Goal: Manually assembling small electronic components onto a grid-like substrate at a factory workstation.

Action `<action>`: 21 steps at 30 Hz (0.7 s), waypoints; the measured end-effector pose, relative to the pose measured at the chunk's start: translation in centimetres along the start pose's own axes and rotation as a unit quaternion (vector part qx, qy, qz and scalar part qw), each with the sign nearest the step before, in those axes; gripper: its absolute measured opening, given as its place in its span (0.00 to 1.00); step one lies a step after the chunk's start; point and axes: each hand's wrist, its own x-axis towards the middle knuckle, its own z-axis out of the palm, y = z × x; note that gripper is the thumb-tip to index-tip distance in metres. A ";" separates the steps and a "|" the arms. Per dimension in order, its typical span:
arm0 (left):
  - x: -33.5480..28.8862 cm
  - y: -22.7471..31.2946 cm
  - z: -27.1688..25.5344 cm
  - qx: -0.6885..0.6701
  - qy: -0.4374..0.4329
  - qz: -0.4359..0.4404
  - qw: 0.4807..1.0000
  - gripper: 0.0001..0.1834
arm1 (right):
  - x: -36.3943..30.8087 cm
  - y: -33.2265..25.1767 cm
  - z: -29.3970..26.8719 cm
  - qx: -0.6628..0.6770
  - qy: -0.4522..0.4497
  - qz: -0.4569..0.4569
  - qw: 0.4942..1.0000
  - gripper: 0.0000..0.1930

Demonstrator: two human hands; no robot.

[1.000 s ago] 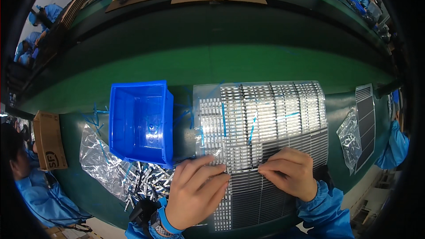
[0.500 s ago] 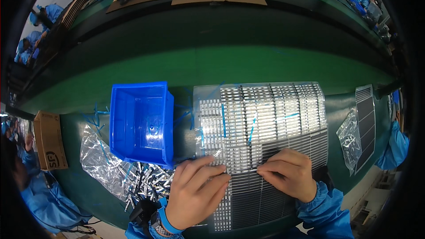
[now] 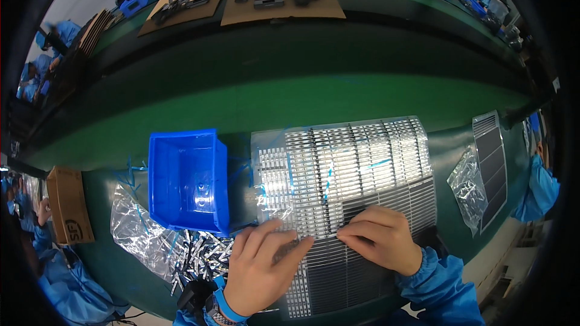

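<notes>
From where I sit, I have both hands over the printed strip sheet (image 3: 362, 172), which lies on the green desk (image 3: 103, 268) right of the blue bin (image 3: 187, 175). The left hand (image 3: 257, 268) rests on the sheet's left columns, fingers spread and thumb a little apart from the forefinger, so I see no closed grip there. On the right hand (image 3: 380, 238), my grip has thumb and forefinger tips together, at the line where the silver rows meet the dark stripes; whether a strip sits between them is too small for me to tell. Two bits of blue tape (image 3: 380, 163) lie across the silver part.

Beside the left wrist I see a heap of loose strips (image 3: 202, 256), just below the bin, with a clear plastic bag (image 3: 139, 229) next to it. Farther left stands a cardboard box (image 3: 71, 205). Off to my right, well apart from the right hand, a darker sheet (image 3: 490, 169) lies beside crumpled clear plastic (image 3: 468, 190).
</notes>
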 end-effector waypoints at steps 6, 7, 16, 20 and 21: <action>0.2 -0.1 0.1 0.000 0.012 0.013 1.000 0.22 | -0.1 0.0 -0.1 0.009 -0.008 0.004 1.000 0.08; 0.1 -0.1 0.1 0.001 0.011 0.015 1.000 0.22 | 0.0 -0.1 -0.1 0.009 -0.007 0.001 1.000 0.08; 0.3 0.4 0.0 0.049 -0.020 0.024 0.998 0.27 | -0.1 0.0 0.0 0.009 -0.002 -0.009 1.000 0.08; 0.2 0.6 0.2 0.081 -0.031 0.029 0.996 0.32 | 0.0 0.1 0.0 0.015 0.000 -0.013 1.000 0.08; 0.2 0.7 0.2 0.083 -0.037 0.026 0.996 0.33 | 0.0 0.1 0.0 0.018 0.000 -0.013 1.000 0.08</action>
